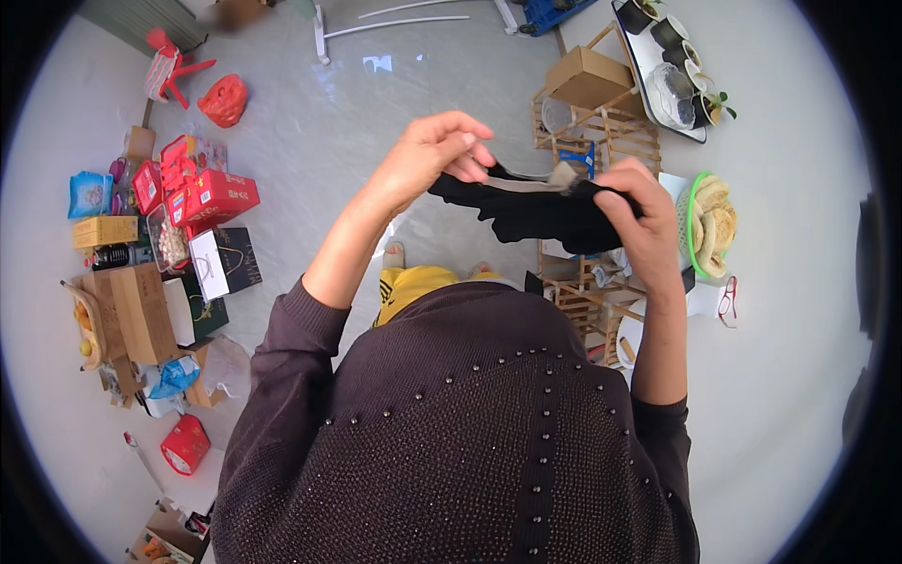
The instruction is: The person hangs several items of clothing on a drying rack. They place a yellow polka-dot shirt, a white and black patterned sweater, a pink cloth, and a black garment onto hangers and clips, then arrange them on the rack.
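Observation:
A black cloth garment (550,215) with a pale inner band along its upper edge hangs between my two hands, in front of my chest. My right hand (638,211) pinches its right end between thumb and fingers. At the garment's upper left edge is my left hand (458,148), its fingers curled near the pale band; the fingertips partly cover the cloth, and the grip there is hard to make out. What kind of garment it is cannot be told.
Wooden slatted racks (599,141) stand at the right, with a cardboard box (588,76), potted plants and a green-rimmed basket (694,243) of flatbread-like rounds. Red boxes (218,201), paper bags and cartons (144,314) line the left. A red plastic bag (224,101) lies on the tiled floor.

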Available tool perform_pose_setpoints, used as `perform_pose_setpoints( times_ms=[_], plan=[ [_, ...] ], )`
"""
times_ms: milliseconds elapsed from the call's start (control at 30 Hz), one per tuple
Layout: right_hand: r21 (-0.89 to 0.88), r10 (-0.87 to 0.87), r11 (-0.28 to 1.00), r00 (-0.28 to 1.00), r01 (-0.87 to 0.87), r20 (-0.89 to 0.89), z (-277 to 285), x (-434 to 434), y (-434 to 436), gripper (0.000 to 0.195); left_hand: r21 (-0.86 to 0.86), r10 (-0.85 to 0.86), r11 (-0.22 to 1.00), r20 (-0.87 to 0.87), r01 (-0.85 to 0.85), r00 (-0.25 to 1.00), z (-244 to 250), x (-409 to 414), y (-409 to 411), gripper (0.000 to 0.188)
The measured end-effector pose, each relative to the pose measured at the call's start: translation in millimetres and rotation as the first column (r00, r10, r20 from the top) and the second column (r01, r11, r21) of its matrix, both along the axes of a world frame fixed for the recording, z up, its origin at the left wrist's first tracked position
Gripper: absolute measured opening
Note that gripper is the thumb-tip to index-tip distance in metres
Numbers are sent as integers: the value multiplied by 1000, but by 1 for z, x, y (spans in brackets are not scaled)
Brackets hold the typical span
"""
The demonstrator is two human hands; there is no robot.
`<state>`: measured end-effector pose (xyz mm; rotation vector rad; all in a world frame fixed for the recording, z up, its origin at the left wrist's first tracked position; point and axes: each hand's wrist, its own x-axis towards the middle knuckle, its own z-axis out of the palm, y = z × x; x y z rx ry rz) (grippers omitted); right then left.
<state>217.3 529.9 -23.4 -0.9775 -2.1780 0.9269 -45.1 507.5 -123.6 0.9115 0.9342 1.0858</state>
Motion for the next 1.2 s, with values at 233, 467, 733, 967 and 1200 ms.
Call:
perform_pose_setpoints(
  times_ms=[233, 467, 733, 967, 1200],
  plan=[
    [-37, -92, 996, 976, 87, -199, 22, 29, -8, 11, 77, 53, 997, -272, -33, 961, -107, -2, -24, 6],
    [-57, -185, 983, 925, 177, -332, 46, 19, -22, 20, 195, 1, 974, -522, 118, 853, -109, 61, -59, 29],
    [-17, -299, 950, 893, 311, -336, 58, 43, -30, 17, 174, 78, 985, -393, -9, 916, -102, 58, -47, 12],
    [-88, -451, 884, 887, 459, 95, 22, 84, -1, 13, 372, 375, 916, -655, -153, 655, -53, -47, -25, 12],
    [138, -397, 917, 881, 373, 256, 22, 106, 44, 17, 347, 465, 872, -365, -346, 806, 60, -87, -6, 11]
  ],
)
